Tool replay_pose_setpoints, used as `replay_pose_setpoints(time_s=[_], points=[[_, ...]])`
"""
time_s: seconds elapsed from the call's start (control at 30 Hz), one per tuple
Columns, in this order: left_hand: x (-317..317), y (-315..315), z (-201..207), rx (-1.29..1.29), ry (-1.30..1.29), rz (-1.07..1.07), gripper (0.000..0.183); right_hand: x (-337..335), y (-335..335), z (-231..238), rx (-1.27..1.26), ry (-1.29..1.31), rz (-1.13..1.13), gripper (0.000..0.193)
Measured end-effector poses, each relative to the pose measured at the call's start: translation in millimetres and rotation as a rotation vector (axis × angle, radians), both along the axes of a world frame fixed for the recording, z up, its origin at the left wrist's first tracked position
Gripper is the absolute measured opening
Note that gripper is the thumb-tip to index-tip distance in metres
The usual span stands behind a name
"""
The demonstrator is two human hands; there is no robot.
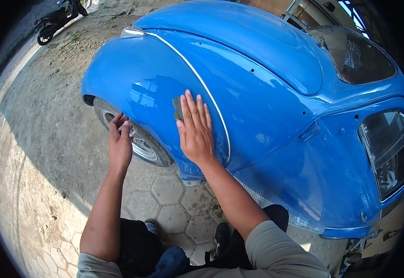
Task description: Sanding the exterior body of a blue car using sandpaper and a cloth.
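We are facing a blue car (276, 92) filling twelve to three o'clock. Our right hand (195, 129) is pressing flat, fingers together, on a grey sanding pad (178, 107) against its fender (155, 88). Our left hand (120, 141), fingers loosely curled, is resting at the wheel (139, 143). A motorbike (56, 21) is standing at eleven o'clock.

A single head-worn fisheye view looks steeply down from close above the blue car's fender (165, 88), the person's forearms entering from the lower edge.
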State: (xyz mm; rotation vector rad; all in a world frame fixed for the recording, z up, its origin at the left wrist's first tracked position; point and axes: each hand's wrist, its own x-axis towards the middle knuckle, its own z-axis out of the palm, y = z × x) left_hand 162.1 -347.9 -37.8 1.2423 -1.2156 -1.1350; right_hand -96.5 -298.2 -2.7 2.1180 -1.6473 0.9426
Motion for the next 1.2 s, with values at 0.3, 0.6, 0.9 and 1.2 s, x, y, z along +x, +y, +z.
replay_pose_setpoints(time_s=[0.3, 0.6, 0.9, 1.2], points=[[6, -5, -1, -0.004, 0.002, 0.006, 0.058, -16, -99, 33, -0.046, -0.079, 0.129, 0.065], [5, -2, -1, -0.072, 0.022, -0.015, 0.057, -26, 40, -50, 0.004, 0.330, 0.135, 0.065], [-5, -12, -2, -0.067, 0.068, 0.034, 0.052, 29, -53, 21, 0.025, 0.434, 0.331, 0.070], [14, -5, 1, -0.073, 0.067, 0.074, 0.052, -34, 37, -29, 0.059, 0.887, 0.349, 0.066]])
